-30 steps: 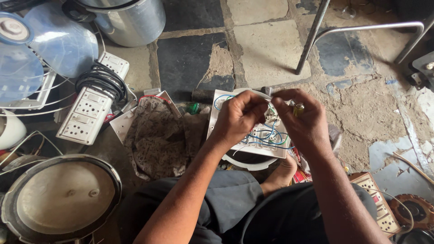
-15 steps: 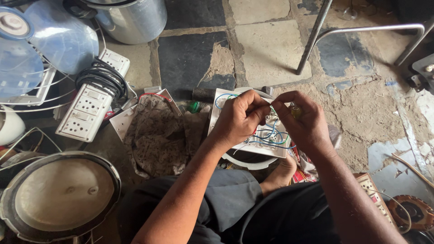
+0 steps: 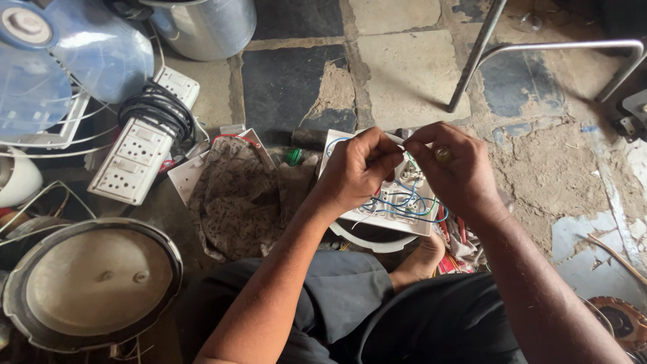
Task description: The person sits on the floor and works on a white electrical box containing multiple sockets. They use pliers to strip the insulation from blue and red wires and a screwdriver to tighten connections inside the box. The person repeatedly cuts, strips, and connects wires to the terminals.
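Your left hand [image 3: 357,168] and right hand [image 3: 453,168] meet fingertip to fingertip, both pinching a thin wire end over the open white plastic switch box with blue and green wiring [image 3: 397,202], which rests above your knees. To your left lie a brown patterned cloth [image 3: 236,195] and a white extension board wrapped in black cable [image 3: 145,145].
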